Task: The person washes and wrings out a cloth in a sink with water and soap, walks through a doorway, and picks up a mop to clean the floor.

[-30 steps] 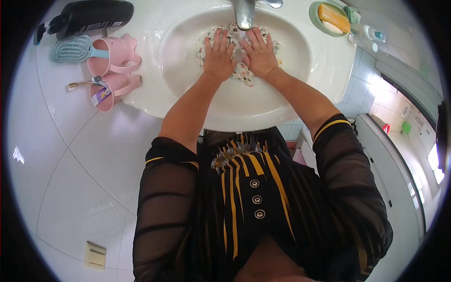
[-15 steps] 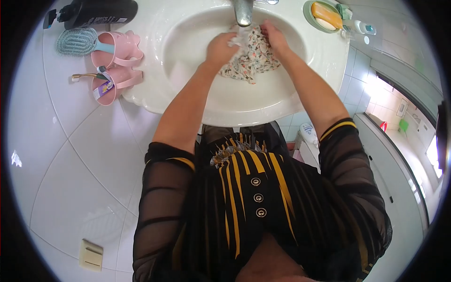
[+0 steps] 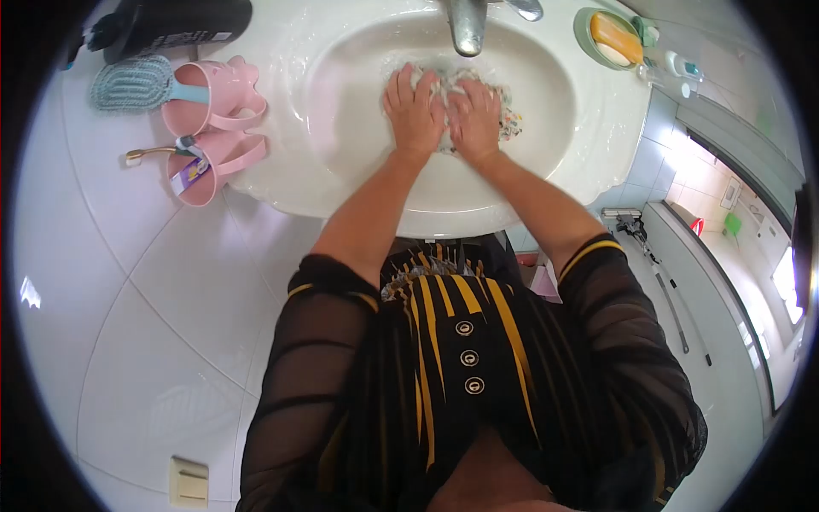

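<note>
In the white sink basin [image 3: 341, 119] lies a wet, speckled floral cloth [image 3: 512, 124], mostly covered by my hands, with water or suds around its upper edge. My left hand [image 3: 415, 115] presses palm down on the cloth's left part, its fingers spread and pointing toward the faucet. Close beside it, my right hand [image 3: 475, 115] lies on the cloth too, fingers apart and slightly bent. A patch of cloth shows to the right of my right hand. The metal faucet [image 3: 467, 34] is just above both hands.
Left of the basin are two pink cups [image 3: 198, 111], a blue hairbrush [image 3: 136, 84], a toothbrush [image 3: 152, 154] and a black bottle [image 3: 179, 26]. A green soap dish [image 3: 589, 38] with orange soap [image 3: 616, 36] stands at the upper right.
Both hands have moved off the cloth's sides and now press on top of it, closer together. The cloth sits lower and flatter under them. The view has shifted slightly.
</note>
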Demonstrator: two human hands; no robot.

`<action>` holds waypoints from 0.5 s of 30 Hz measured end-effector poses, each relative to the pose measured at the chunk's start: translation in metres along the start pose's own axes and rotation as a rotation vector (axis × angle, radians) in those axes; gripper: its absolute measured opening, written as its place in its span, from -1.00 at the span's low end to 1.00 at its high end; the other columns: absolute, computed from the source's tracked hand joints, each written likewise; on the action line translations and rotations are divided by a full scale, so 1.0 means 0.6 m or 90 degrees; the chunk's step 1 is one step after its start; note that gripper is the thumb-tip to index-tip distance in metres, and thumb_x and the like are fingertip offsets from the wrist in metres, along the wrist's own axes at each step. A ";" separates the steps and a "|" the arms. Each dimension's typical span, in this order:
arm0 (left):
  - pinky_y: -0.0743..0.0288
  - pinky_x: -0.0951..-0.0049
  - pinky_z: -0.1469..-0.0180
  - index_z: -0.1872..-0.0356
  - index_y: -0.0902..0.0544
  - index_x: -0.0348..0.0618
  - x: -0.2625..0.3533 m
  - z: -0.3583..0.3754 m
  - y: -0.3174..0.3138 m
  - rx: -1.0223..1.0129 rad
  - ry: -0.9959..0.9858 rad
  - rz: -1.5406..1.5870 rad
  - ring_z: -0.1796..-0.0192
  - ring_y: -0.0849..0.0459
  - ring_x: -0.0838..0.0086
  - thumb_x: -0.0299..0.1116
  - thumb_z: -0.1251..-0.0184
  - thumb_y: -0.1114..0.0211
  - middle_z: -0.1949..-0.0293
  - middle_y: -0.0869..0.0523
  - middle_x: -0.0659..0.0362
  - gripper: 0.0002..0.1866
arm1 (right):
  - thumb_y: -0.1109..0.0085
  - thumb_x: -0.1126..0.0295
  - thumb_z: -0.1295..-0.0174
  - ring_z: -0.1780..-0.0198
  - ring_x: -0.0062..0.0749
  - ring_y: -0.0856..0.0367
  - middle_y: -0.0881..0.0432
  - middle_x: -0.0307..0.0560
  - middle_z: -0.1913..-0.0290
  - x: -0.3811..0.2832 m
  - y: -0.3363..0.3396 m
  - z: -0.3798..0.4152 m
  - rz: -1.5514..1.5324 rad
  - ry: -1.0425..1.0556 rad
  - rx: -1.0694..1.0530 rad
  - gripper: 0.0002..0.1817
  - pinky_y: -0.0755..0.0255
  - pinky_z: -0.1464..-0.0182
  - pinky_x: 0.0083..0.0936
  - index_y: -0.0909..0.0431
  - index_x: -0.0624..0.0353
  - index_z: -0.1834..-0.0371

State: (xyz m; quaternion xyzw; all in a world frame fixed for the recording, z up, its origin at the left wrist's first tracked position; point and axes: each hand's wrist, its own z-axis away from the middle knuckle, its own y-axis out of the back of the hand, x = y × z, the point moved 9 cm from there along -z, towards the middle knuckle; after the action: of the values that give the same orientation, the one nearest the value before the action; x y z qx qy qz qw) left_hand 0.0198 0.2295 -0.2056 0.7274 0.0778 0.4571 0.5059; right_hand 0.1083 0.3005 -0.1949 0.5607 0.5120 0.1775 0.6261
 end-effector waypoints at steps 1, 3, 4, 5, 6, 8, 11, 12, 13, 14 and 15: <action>-0.03 -0.02 -0.19 -0.02 -0.50 0.02 -0.002 -0.012 -0.019 -0.026 -0.035 -0.029 -0.25 -0.19 0.08 -0.30 -0.06 -0.14 -0.17 -0.32 -0.01 -0.59 | -0.13 0.29 -0.04 -0.16 -0.22 -0.28 -0.40 -0.07 -0.03 0.008 -0.011 -0.010 0.000 0.002 -0.008 -0.78 -0.10 -0.12 -0.12 -0.49 0.06 0.24; -0.07 0.02 -0.13 0.01 -0.51 0.04 -0.020 -0.042 -0.036 -0.031 -0.049 -0.013 -0.21 -0.23 0.13 -0.30 -0.02 -0.16 -0.12 -0.37 0.07 -0.60 | -0.10 0.32 -0.07 -0.13 -0.19 -0.29 -0.41 -0.09 -0.02 0.035 -0.057 -0.042 -0.052 -0.048 -0.133 -0.80 -0.10 -0.09 -0.13 -0.49 0.05 0.23; -0.12 0.05 -0.09 0.07 -0.55 0.03 -0.021 -0.054 -0.039 -0.032 -0.063 -0.020 -0.14 -0.30 0.13 -0.30 -0.02 -0.16 -0.04 -0.44 0.08 -0.64 | -0.08 0.26 -0.10 0.03 -0.10 -0.44 -0.50 -0.03 0.11 0.034 -0.052 -0.058 -0.024 -0.026 -0.103 -0.78 -0.22 0.02 -0.10 -0.52 0.11 0.24; -0.16 0.07 -0.05 0.14 -0.59 0.02 -0.022 -0.064 -0.039 -0.033 -0.079 -0.027 -0.07 -0.36 0.13 -0.30 -0.01 -0.16 0.05 -0.50 0.08 -0.69 | -0.08 0.26 -0.10 0.03 -0.10 -0.44 -0.50 -0.03 0.11 0.038 -0.053 -0.079 -0.026 -0.023 -0.105 -0.78 -0.22 0.02 -0.10 -0.52 0.11 0.24; -0.16 0.07 -0.05 0.14 -0.59 0.02 -0.023 -0.076 -0.040 -0.035 -0.078 -0.029 -0.07 -0.36 0.13 -0.30 -0.01 -0.16 0.05 -0.50 0.08 -0.69 | -0.04 0.21 -0.13 0.11 -0.06 -0.50 -0.54 0.01 0.18 0.053 -0.074 -0.095 -0.020 -0.077 -0.215 -0.74 -0.30 0.08 -0.13 -0.54 0.16 0.27; -0.25 0.17 0.04 0.27 -0.64 0.01 -0.026 -0.100 -0.055 -0.099 -0.041 -0.098 0.10 -0.47 0.16 -0.29 -0.01 -0.16 0.26 -0.58 0.12 -0.77 | 0.07 0.10 -0.19 0.26 -0.01 -0.59 -0.61 0.13 0.27 0.102 -0.132 -0.097 0.063 -0.168 -0.323 -0.61 -0.44 0.21 -0.19 -0.57 0.23 0.29; -0.32 0.17 0.14 0.25 -0.63 -0.04 -0.043 -0.112 -0.055 -0.163 0.122 -0.005 0.17 -0.52 0.16 -0.26 -0.10 -0.16 0.28 -0.63 0.11 -0.79 | 0.10 0.07 -0.20 0.19 -0.06 -0.59 -0.62 0.11 0.18 0.150 -0.155 -0.123 0.062 -0.251 -0.431 -0.59 -0.43 0.13 -0.27 -0.59 0.17 0.22; -0.32 0.17 0.14 0.25 -0.63 -0.04 -0.028 -0.114 -0.039 -0.159 0.121 -0.004 0.17 -0.52 0.16 -0.26 -0.10 -0.16 0.28 -0.63 0.11 -0.79 | 0.10 0.07 -0.20 0.19 -0.06 -0.59 -0.62 0.11 0.18 0.161 -0.135 -0.126 0.063 -0.248 -0.429 -0.59 -0.43 0.13 -0.27 -0.59 0.17 0.22; -0.32 0.19 0.10 0.24 -0.62 -0.03 0.012 -0.114 0.000 -0.087 0.039 0.078 0.15 -0.53 0.19 -0.26 -0.10 -0.18 0.29 -0.63 0.14 -0.78 | 0.09 0.08 -0.19 0.20 -0.05 -0.59 -0.62 0.10 0.17 0.174 -0.109 -0.128 -0.158 -0.322 -0.370 -0.60 -0.43 0.13 -0.30 -0.60 0.15 0.20; -0.31 0.21 0.06 0.22 -0.62 -0.03 0.048 -0.105 0.043 -0.015 -0.044 0.160 0.14 -0.53 0.22 -0.25 -0.09 -0.21 0.29 -0.64 0.18 -0.77 | 0.08 0.08 -0.18 0.22 -0.03 -0.60 -0.62 0.09 0.17 0.180 -0.093 -0.128 -0.380 -0.391 -0.303 -0.60 -0.43 0.13 -0.32 -0.60 0.12 0.18; -0.31 0.21 0.06 0.22 -0.62 -0.03 0.062 -0.089 0.064 -0.014 -0.045 0.160 0.14 -0.53 0.22 -0.25 -0.09 -0.21 0.29 -0.64 0.18 -0.77 | 0.08 0.08 -0.18 0.22 -0.03 -0.60 -0.62 0.09 0.17 0.165 -0.080 -0.121 -0.379 -0.390 -0.301 -0.60 -0.43 0.13 -0.32 -0.60 0.12 0.18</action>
State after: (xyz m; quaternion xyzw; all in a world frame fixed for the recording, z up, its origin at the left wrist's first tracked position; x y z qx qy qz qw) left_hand -0.0119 0.2681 -0.1491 0.7414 -0.0369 0.4919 0.4550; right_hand 0.0714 0.4022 -0.2701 0.2587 0.3881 -0.0708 0.8817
